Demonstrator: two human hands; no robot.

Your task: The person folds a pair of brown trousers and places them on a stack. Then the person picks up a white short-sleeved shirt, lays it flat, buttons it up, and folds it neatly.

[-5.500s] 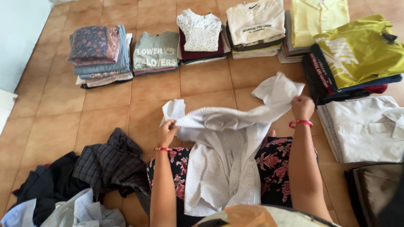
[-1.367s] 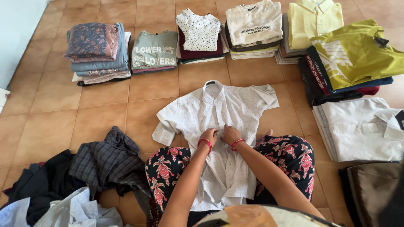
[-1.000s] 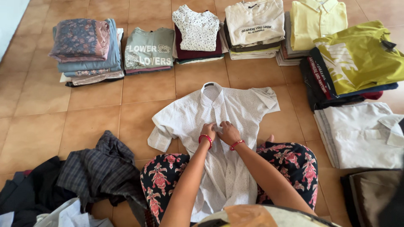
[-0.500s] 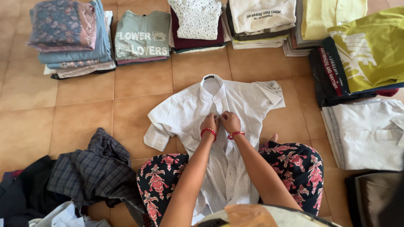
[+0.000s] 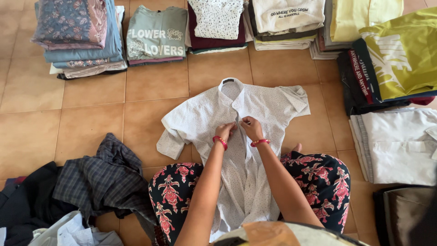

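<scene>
A white dotted shirt [image 5: 255, 109] lies front up on the tiled floor [image 5: 91, 132], collar away from the person and its lower part draped over the lap between the knees of the flowered trousers [image 5: 318, 182]; spread flat like this, both front edges meet down the middle where the two hands can reach them. The left hand [image 5: 225, 130] and the right hand [image 5: 250, 127] sit side by side on the chest of the shirt, just below the collar, and the fingertips of each are pinched together on the cloth at the front opening, a grip that suits working a button or lining up the two edges, though the fastening itself is too small to make out. Each wrist carries a red bangle. A heap of dark unfolded clothes [image 5: 91, 182] lies near the left knee, while folded stacks stand in a row along the far side: a blue and patterned stack [image 5: 77, 36], a grey-green printed top [image 5: 157, 34], a cream knit [image 5: 284, 18], and on the right an olive-green shirt [image 5: 400, 54] over dark ones and a folded white shirt [image 5: 396, 146]. Compared with the picture from a little over a second ago, the hands sit higher on the shirt front, nearer the collar; and several seconds back the shirt was held up in the air by both hands, not laid on the floor.
</scene>
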